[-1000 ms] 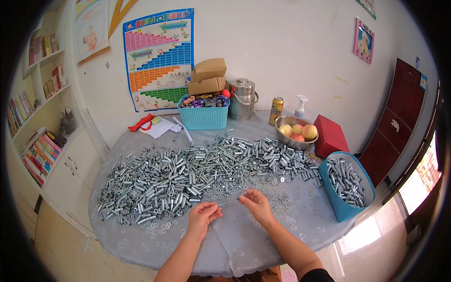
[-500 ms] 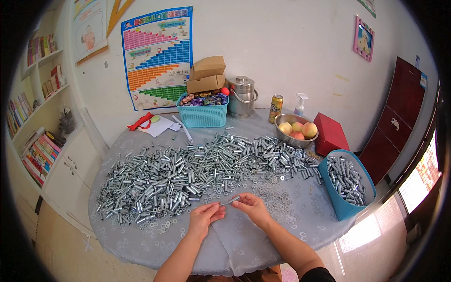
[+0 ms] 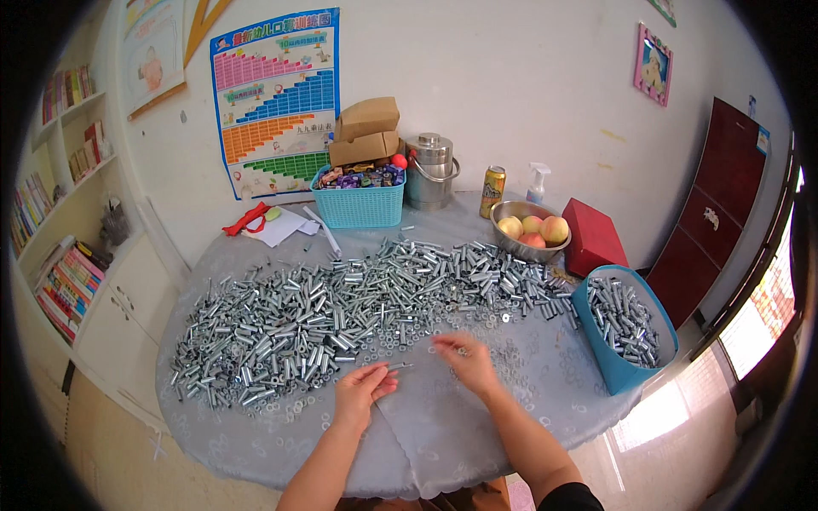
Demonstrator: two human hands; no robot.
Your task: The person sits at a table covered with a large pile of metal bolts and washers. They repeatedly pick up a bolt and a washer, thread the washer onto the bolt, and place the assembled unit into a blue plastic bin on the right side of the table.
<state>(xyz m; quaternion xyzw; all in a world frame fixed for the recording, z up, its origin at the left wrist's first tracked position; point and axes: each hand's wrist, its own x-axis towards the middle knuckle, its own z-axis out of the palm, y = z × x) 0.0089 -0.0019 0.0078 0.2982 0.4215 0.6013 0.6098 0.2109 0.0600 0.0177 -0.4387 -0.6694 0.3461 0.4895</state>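
Note:
My left hand (image 3: pixel 360 393) is closed in a pinch on a thin metal bolt (image 3: pixel 399 366), whose free end points right. My right hand (image 3: pixel 464 361) hovers just right of the bolt, apart from it. Its fingers are bent and somewhat blurred, and I see nothing between them. Close beyond it lie scattered flat washers (image 3: pixel 503 358). A wide heap of silvery metal sleeves and bolts (image 3: pixel 332 302) spreads across the table in front of both hands, with more small washers along its near edge.
A blue bin (image 3: pixel 619 375) of metal sleeves stands at the table's right. Behind the heap are a steel bowl (image 3: pixel 528 249) of fruit, a red box (image 3: pixel 594 237), a yellow can (image 3: pixel 492 192), a spray bottle (image 3: pixel 537 183), a steel pot (image 3: pixel 429 175) and a blue basket (image 3: pixel 358 209).
My right hand has let go of the metal piece both hands were at and moved up and right. The left keeps hold of the bolt, shifted slightly left.

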